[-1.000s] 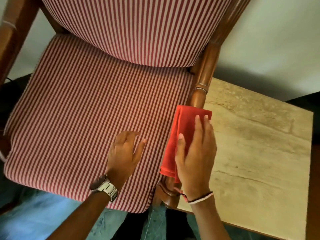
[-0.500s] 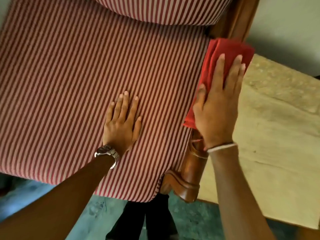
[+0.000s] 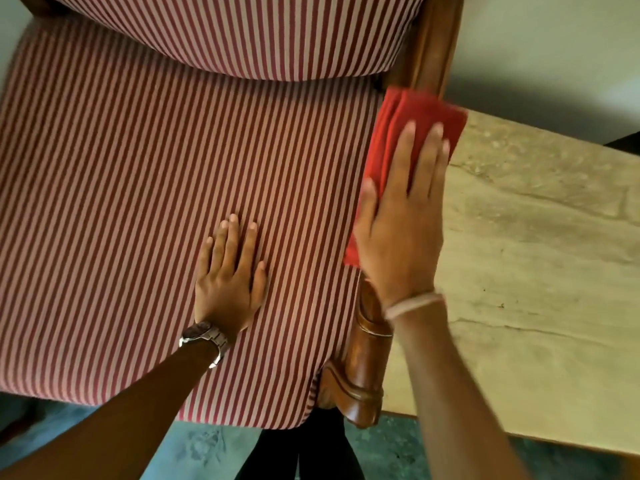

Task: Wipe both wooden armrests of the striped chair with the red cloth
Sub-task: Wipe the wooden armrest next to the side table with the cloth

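Observation:
The striped chair's red-and-white seat cushion fills the left and middle of the view. Its right wooden armrest runs along the cushion's right edge, with the carved front end showing bare. My right hand lies flat on the folded red cloth, pressing it onto the armrest near the back post. My left hand, with a metal watch at the wrist, rests palm down on the cushion, fingers spread, holding nothing. The left armrest is out of view.
A pale stone-topped table stands right against the chair's right side. A light wall rises behind it. Bluish floor and my dark trouser legs show below the seat's front edge.
My right hand slid the cloth from the armrest's front part toward the back post, baring the carved front end. My left hand went from loosely curled to flat on the cushion.

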A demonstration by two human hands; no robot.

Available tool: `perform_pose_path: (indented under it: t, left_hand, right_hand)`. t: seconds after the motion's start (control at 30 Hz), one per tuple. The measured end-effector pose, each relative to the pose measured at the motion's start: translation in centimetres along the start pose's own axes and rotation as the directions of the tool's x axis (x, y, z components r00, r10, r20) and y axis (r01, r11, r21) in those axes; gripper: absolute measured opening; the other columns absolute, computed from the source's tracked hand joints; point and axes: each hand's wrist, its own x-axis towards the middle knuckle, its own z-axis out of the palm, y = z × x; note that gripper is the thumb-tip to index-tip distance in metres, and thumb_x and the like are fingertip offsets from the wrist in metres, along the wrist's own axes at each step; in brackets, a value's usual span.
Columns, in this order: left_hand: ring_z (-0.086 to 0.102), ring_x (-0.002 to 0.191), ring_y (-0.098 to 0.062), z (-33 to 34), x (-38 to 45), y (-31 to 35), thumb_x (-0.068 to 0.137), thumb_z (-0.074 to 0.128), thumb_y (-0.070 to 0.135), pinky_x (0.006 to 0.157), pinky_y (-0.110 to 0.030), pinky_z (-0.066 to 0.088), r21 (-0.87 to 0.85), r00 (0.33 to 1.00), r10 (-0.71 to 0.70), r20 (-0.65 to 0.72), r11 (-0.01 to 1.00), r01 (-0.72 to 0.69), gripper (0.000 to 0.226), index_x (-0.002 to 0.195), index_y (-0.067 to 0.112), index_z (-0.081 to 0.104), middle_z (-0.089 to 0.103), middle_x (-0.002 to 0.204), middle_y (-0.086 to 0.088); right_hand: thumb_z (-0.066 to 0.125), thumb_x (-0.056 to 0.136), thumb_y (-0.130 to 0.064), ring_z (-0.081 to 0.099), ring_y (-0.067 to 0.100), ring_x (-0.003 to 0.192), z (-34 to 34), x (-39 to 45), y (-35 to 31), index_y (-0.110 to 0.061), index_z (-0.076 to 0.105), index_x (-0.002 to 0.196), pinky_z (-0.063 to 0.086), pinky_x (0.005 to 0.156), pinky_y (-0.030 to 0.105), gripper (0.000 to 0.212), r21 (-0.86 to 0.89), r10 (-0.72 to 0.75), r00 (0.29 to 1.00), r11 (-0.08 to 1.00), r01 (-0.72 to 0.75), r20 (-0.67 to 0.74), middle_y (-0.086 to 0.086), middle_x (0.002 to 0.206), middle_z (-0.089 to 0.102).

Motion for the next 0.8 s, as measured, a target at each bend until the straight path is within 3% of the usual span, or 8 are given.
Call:
perform_pose_path:
  t: [0.1, 0.17, 0.33, 0.53, 0.63, 0.8]
  left_hand:
    - [0.017, 0.158, -0.031, 0.4, -0.1, -0.2, 0.105, 0.021, 0.045, 0.129, -0.048, 0.016, 0.014, 1.0, 0.003, -0.01, 1.0, -0.003, 0.064, 0.161, 0.015, 0.022, 0.02, 0.169, -0.018]
    - [0.015, 0.159, -0.03, 0.6, -0.1, -0.2, 0.104, 0.021, 0.045, 0.13, -0.047, 0.014, 0.02, 1.0, 0.011, -0.016, 1.0, -0.01, 0.064, 0.162, 0.016, 0.02, 0.017, 0.17, -0.017]
    - [0.016, 0.159, -0.031, 0.6, 0.0, -0.1, 0.104, 0.02, 0.044, 0.13, -0.048, 0.016, 0.023, 1.0, 0.004, -0.011, 1.0, -0.003, 0.065, 0.162, 0.015, 0.019, 0.018, 0.17, -0.018]
    - [0.017, 0.159, -0.032, 0.4, 0.0, -0.5, 0.103, 0.02, 0.042, 0.128, -0.053, 0.019, 0.084, 0.999, 0.043, 0.003, 0.996, -0.043, 0.066, 0.162, 0.012, 0.019, 0.018, 0.17, -0.019]
    - [0.017, 0.159, -0.031, 0.7, 0.2, -0.6, 0.103, 0.02, 0.042, 0.126, -0.055, 0.022, 0.112, 0.981, 0.193, 0.029, 0.974, -0.195, 0.065, 0.162, 0.013, 0.018, 0.018, 0.17, -0.015]
    - [0.014, 0.16, -0.029, 1.0, 0.1, -1.0, 0.103, 0.02, 0.045, 0.128, -0.052, 0.018, 0.101, 0.977, 0.212, 0.033, 0.972, -0.214, 0.067, 0.163, 0.016, 0.013, 0.014, 0.172, -0.013]
  right_hand:
    - [0.033, 0.109, -0.041, 0.011, 0.036, 0.16, 0.2, -5.5, 0.1, -0.012, 0.008, 0.164, 0.039, 0.122, 0.052, 0.067, 0.034, 0.06, 0.998, 0.998, -0.061, 0.029, 0.019, 0.172, 0.004]
    - [0.034, 0.108, -0.041, 0.014, 0.038, 0.159, 0.2, -3.3, 0.3, -0.012, 0.008, 0.164, 0.043, 0.118, 0.052, 0.069, 0.046, 0.083, 0.996, 0.995, -0.084, 0.028, 0.022, 0.171, 0.005]
    - [0.033, 0.107, -0.044, 0.008, 0.039, 0.16, 0.0, 4.9, 0.2, -0.01, 0.007, 0.164, 0.038, 0.123, 0.048, 0.072, 0.073, 0.068, 0.998, 0.995, -0.068, 0.003, 0.024, 0.171, 0.003]
    - [0.033, 0.107, -0.045, 0.013, 0.038, 0.159, -0.1, -6.3, 0.4, -0.014, 0.006, 0.164, 0.046, 0.117, 0.051, 0.07, 0.08, 0.051, 0.996, 0.995, -0.057, 0.078, 0.02, 0.172, 0.001]
    - [0.034, 0.107, -0.039, 0.009, 0.041, 0.159, 0.2, -3.0, 0.6, -0.013, 0.007, 0.164, 0.034, 0.124, 0.054, 0.068, -0.023, 0.01, 0.999, 1.0, -0.01, 0.034, 0.024, 0.171, 0.003]
    - [0.033, 0.106, -0.034, 0.0, 0.038, 0.16, -0.2, 4.1, -0.2, -0.015, 0.005, 0.164, 0.016, 0.13, 0.052, 0.067, -0.091, -0.029, 0.999, 0.995, 0.03, 0.019, 0.021, 0.172, 0.0]
